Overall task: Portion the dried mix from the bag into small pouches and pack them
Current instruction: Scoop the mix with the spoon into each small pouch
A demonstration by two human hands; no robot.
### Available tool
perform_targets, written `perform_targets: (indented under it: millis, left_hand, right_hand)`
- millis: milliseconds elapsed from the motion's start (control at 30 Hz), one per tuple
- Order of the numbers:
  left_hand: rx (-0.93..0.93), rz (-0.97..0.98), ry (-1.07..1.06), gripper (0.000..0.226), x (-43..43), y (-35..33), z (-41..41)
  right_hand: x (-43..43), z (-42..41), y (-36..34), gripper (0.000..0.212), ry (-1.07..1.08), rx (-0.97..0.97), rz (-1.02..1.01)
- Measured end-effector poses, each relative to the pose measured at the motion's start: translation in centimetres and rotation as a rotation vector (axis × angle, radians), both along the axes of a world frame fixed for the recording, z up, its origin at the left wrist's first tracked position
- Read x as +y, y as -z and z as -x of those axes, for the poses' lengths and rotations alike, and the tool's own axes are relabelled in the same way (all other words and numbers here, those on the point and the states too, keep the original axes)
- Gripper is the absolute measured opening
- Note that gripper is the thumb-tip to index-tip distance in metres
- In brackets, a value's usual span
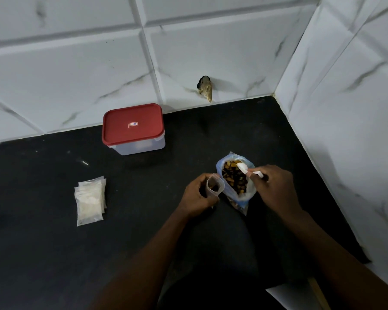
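The left hand (197,195) grips a small clear plastic pouch (215,186), its fingers curled round the lower body so the mouth faces up and gapes. Something dark seems to lie inside already. The pouch sits just at 9 o'clock of the blue-tinted clear plastic bag (240,198), which stands open on the black tabletop (54,253) with the yellow-and-brown dried mix (234,177) showing. The right hand (273,186) pinches the handle of a white plastic spoon (244,168), whose bowl is over the mix at the bag's 1 o'clock edge. I cannot tell if it touches.

The pouch looks like thin, light, floppy film. It is best held by its sides below the rim, since a hard squeeze would likely close the mouth. The bag is soft and probably propped only by its contents, so it could tip. The loose pieces may roll off the shallow spoon.

A stack of flat clear pouches (90,200) lies far out at 9 o'clock, and a red-lidded translucent box (133,128) stands at 11 o'clock.
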State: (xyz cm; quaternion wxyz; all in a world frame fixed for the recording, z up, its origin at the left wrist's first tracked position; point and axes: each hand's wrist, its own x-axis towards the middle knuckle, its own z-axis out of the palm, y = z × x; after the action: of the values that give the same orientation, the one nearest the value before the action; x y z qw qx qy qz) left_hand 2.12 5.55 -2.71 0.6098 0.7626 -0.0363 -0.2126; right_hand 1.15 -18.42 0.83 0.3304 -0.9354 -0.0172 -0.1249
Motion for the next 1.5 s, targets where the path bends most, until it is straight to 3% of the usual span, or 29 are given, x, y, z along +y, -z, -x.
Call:
perform_targets:
  millis: [133, 467, 667, 900, 1067, 1300, 1500]
  left_hand:
    - [-0.002, -0.015, 0.013, 0.056, -0.1, 0.0, -0.1]
    - [-0.005, -0.013, 0.004, 0.055, -0.1, 0.2, -0.1]
    - [-0.006, -0.015, 0.026, 0.054, -0.1, 0.1, -0.3]
    - [0.013, -0.002, 0.033, 0.054, -0.1, 0.2, -0.3]
    - [0.021, 0.002, 0.029, 0.055, -0.2, 0.1, -0.3]
    - [0.048, 0.014, 0.043, 0.057, 0.0, 0.0, -0.4]
    - [0.05, 0.016, 0.04, 0.056, 0.0, -0.1, -0.2]
  right_hand:
    - [0.7, 0.4, 1.0, 0.016, -0.029, 0.112, 0.077]
    - [2.5, 0.6, -0.2, 0.014, 0.03, 0.274, 0.025]
    - [3.4, 0.3, -0.5, 0.014, 0.18, 0.542, -0.227]
    - [3.7, 0.5, -0.1, 0.013, 0.455, 0.632, -0.728]
    - [3.0, 0.6, -0.2, 0.012, 0.415, 0.718, -0.722]
    - [4.7, 0.2, -0.5, 0.012, 0.457, 0.597, -0.752]
    - [4.3, 0.0, -0.8, 0.01, 0.454, 0.697, -0.819]
